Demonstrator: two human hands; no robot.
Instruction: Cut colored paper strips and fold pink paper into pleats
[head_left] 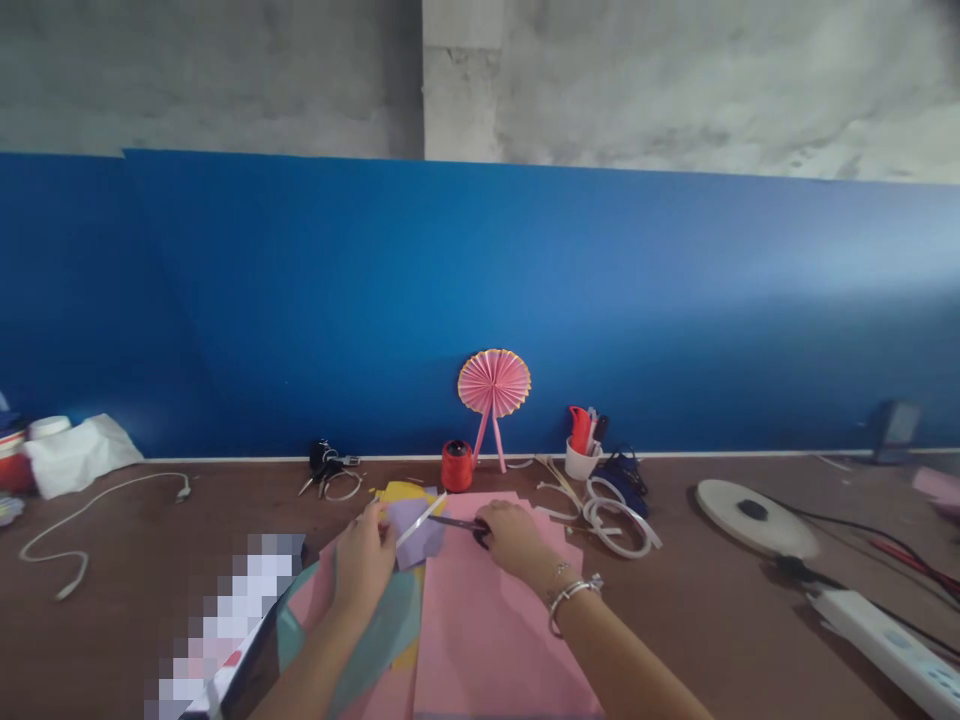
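My right hand is wrapped round the handles of the scissors and my left hand seems to pinch the white strip over the purple paper, so I judge I'm snipping, which calls for steadying that strip against the blades above the worktop.

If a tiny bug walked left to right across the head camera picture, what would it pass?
White crumpled sheet → left hand → white strip → scissors → right hand → white cup → round white disc → power strip.
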